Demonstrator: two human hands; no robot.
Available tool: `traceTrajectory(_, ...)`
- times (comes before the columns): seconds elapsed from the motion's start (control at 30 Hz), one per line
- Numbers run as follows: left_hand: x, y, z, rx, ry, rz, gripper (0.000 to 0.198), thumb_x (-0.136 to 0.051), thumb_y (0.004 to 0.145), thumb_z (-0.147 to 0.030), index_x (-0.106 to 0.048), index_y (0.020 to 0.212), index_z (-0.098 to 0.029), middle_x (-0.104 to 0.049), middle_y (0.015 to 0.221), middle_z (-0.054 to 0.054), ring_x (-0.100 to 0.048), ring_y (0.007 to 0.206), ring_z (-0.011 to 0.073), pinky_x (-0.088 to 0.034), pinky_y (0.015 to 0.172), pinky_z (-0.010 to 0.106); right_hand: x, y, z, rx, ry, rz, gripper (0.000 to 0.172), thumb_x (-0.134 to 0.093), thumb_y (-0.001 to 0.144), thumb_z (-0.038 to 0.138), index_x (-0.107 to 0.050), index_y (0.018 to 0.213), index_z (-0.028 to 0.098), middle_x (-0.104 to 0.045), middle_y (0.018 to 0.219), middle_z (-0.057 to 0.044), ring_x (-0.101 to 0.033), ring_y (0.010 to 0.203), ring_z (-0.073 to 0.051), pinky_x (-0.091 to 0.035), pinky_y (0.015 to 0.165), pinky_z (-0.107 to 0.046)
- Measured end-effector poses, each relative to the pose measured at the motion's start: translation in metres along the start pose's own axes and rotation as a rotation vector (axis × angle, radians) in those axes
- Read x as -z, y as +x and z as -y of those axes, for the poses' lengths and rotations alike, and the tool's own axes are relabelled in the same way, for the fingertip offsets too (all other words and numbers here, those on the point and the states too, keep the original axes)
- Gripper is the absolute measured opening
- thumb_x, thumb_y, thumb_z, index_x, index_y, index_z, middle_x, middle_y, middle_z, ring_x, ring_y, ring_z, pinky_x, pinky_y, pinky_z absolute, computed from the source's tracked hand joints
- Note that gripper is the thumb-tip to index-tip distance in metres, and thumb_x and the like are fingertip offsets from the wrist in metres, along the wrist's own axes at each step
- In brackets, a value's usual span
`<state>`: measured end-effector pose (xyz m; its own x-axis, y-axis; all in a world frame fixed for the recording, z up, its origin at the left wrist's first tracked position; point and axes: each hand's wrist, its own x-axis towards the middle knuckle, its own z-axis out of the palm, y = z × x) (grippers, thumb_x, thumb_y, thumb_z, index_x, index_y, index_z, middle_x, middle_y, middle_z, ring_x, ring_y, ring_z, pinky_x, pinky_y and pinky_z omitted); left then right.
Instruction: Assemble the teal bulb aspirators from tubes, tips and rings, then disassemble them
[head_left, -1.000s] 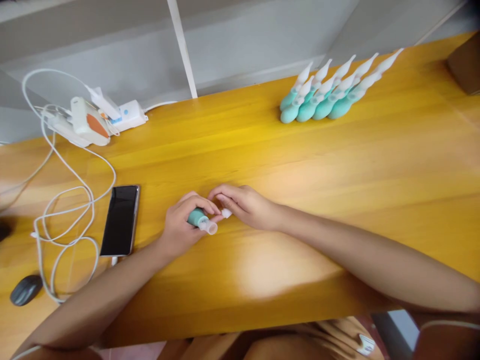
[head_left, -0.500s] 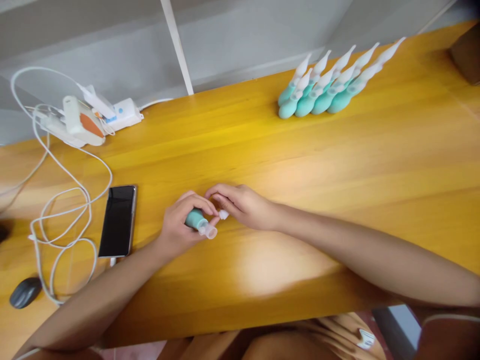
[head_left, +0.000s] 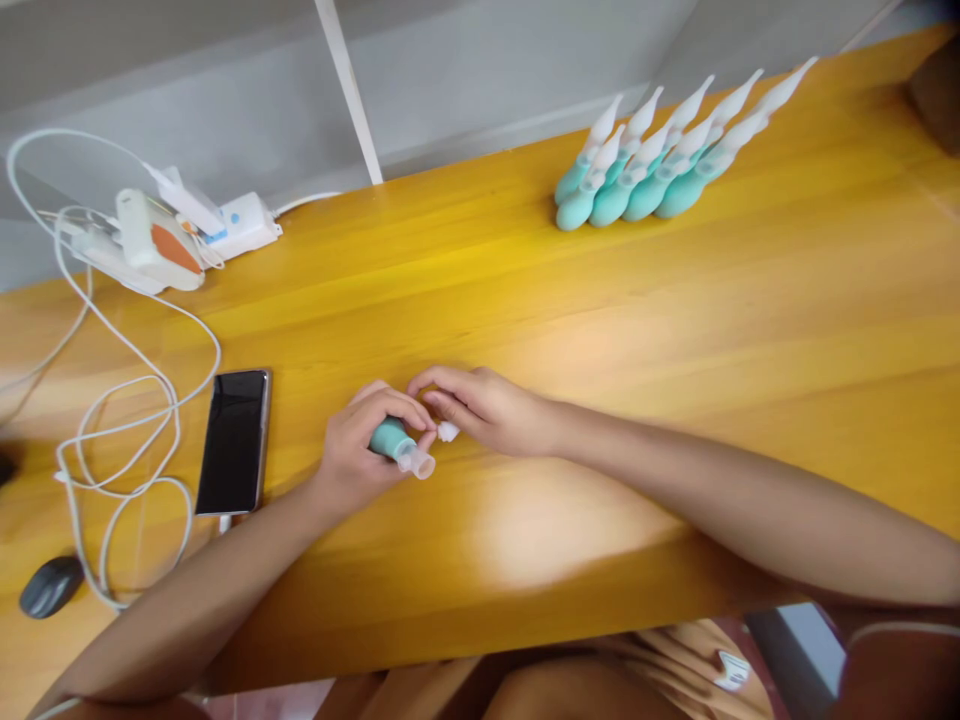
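Note:
A teal squeeze bulb (head_left: 389,438) with a translucent collar (head_left: 417,460) at its mouth lies in my left hand (head_left: 358,445), whose fingers are wrapped round it. The collar points toward the lower right. My right hand (head_left: 491,410) is curled close by, with thumb and fingertips almost meeting the left fingertips. A small white plastic piece (head_left: 448,431) shows beneath the right fingers, apparently pinched there; much of it is hidden. At the back right, several teal bulb syringes (head_left: 639,195) with long pale nozzles stand in two tight rows.
A black phone (head_left: 234,440) lies to the left of my left hand, with a white cable (head_left: 176,420) looping beside it. Beyond are a power strip (head_left: 246,228) and a white-and-orange charger (head_left: 161,240). A dark mouse (head_left: 51,587) sits at the lower left of the wooden table (head_left: 600,320).
The camera view has shifted slightly. Both hands keep nearly the same pose, the left still round the bulb and the right at the small white piece.

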<state>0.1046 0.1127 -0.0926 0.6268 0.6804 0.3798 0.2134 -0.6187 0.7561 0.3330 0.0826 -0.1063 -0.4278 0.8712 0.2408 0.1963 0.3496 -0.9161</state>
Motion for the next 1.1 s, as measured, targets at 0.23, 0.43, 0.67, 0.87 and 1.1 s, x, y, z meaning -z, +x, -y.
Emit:
traceTrajectory(0.23,0.002,0.002,0.001,0.004,-0.048,0.054,0.025,-0.090,0.088,-0.025,-0.069,0.101,-0.026,-0.078,0.094,0.000,-0.072,0.088,0.0183,-0.059,0.081,0.036,-0.004,-0.001,-0.002,0.003,-0.029,-0.052,0.024,-0.044,0.117,0.032,-0.064,0.120,0.020,-0.076,0.101,-0.003,-0.070,0.083,-0.013,-0.053,0.077,-0.025)
traceTrajectory(0.43,0.001,0.002,0.000,0.033,-0.101,0.023,0.024,-0.093,0.088,-0.022,-0.071,0.098,-0.027,-0.078,0.092,-0.001,-0.073,0.086,0.0171,-0.059,0.080,0.034,-0.002,-0.001,-0.001,0.032,-0.007,-0.041,0.023,-0.045,0.117,0.030,-0.065,0.121,0.020,-0.078,0.108,-0.005,-0.071,0.089,-0.014,-0.054,0.081,-0.026)
traceTrajectory(0.67,0.001,0.002,-0.002,0.002,-0.030,0.015,0.023,-0.090,0.088,-0.022,-0.071,0.098,-0.027,-0.078,0.090,-0.002,-0.071,0.084,0.0174,-0.058,0.079,0.036,-0.001,-0.001,-0.002,-0.007,-0.006,-0.018,0.025,-0.043,0.117,0.033,-0.064,0.124,0.021,-0.078,0.105,-0.004,-0.072,0.087,-0.014,-0.055,0.080,-0.026)
traceTrajectory(0.87,0.002,0.004,-0.005,0.015,-0.008,0.033,0.019,-0.087,0.089,-0.022,-0.070,0.095,-0.027,-0.078,0.089,-0.002,-0.070,0.083,0.0176,-0.057,0.079,0.036,-0.002,0.000,-0.001,-0.023,-0.009,-0.016,0.026,-0.043,0.117,0.033,-0.065,0.123,0.020,-0.077,0.099,-0.002,-0.071,0.081,-0.013,-0.054,0.077,-0.025)
traceTrajectory(1.1,0.002,0.003,-0.003,0.027,0.034,0.057,0.020,-0.087,0.090,-0.027,-0.069,0.098,-0.027,-0.078,0.091,-0.001,-0.069,0.083,0.0188,-0.055,0.081,0.037,0.009,0.000,-0.006,0.001,-0.123,-0.110,0.027,-0.042,0.117,0.030,-0.065,0.127,0.019,-0.076,0.089,-0.001,-0.070,0.077,-0.014,-0.052,0.074,-0.025)
